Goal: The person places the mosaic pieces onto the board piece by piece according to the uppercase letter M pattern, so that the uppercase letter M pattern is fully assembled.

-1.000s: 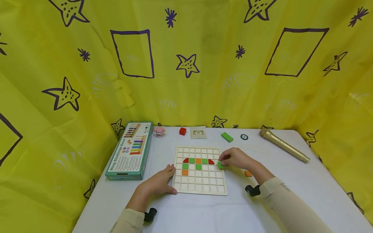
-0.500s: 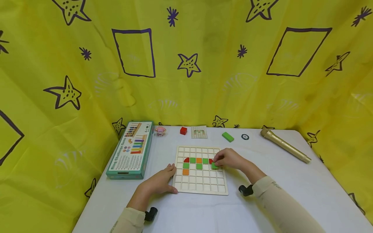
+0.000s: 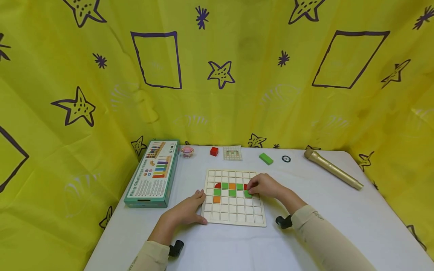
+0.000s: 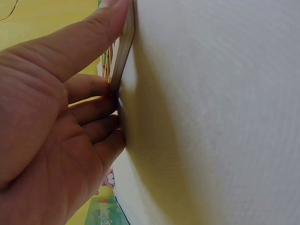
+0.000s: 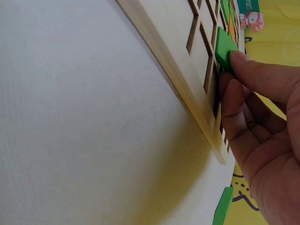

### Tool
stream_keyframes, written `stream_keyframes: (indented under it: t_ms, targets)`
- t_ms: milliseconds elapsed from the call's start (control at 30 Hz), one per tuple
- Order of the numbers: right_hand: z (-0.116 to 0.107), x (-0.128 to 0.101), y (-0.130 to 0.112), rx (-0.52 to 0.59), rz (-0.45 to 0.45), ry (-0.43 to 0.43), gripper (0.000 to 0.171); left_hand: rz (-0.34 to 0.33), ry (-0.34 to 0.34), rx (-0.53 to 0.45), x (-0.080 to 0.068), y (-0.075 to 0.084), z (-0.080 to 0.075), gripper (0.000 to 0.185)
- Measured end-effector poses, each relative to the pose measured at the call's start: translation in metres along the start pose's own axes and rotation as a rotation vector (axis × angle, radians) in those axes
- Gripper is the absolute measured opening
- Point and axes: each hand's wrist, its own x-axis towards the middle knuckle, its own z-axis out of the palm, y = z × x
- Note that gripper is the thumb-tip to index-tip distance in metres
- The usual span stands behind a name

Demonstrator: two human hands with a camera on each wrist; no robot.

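Note:
A pale wooden grid board (image 3: 234, 218) lies on the white table with red, green and orange pieces set in its cells. My right hand (image 3: 266, 186) pinches a green square tile (image 5: 223, 49) between thumb and index finger. That tile sits at a cell on the right of the board, just below a red rounded piece partly hidden by the fingers; in the right wrist view it is slightly tilted. My left hand (image 3: 186, 211) rests against the board's left edge, thumb at the near left corner, fingers fairly straight. An orange tile (image 3: 216, 199) lies in the left column.
Behind the board are a red cube (image 3: 214, 151), a small pattern card (image 3: 232, 153), a green block (image 3: 266, 158) and a dark ring-shaped disc (image 3: 286, 159). A boxed ring game (image 3: 152, 175) and a pink figurine (image 3: 187, 151) stand left. A gold microphone (image 3: 333, 169) lies right.
My right hand has moved left with the green tile, from beside the board's right edge to a cell under the red piece. The left hand has stayed at the board's edge.

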Motion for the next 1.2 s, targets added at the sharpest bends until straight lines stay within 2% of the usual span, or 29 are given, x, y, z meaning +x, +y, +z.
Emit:
stream_keyframes:
  t_ms: [500,733,1000,1200]
  targets:
    - [0.009,-0.001,-0.005,-0.056,0.047,0.037,0.008,-0.002,0.002,0.0,-0.001,0.002,-0.002,0.1]
    - [0.008,-0.004,-0.003,-0.069,0.017,0.043,0.008,-0.004,0.0,-0.007,-0.001,0.002,-0.001,0.1]
    - [-0.002,-0.015,0.003,-0.02,0.057,0.069,0.003,-0.003,-0.007,-0.005,0.0,0.001,-0.001,0.099]
    - [-0.017,-0.025,0.006,-0.056,0.047,0.112,0.003,0.0,-0.005,-0.004,0.001,0.0,-0.001,0.1]
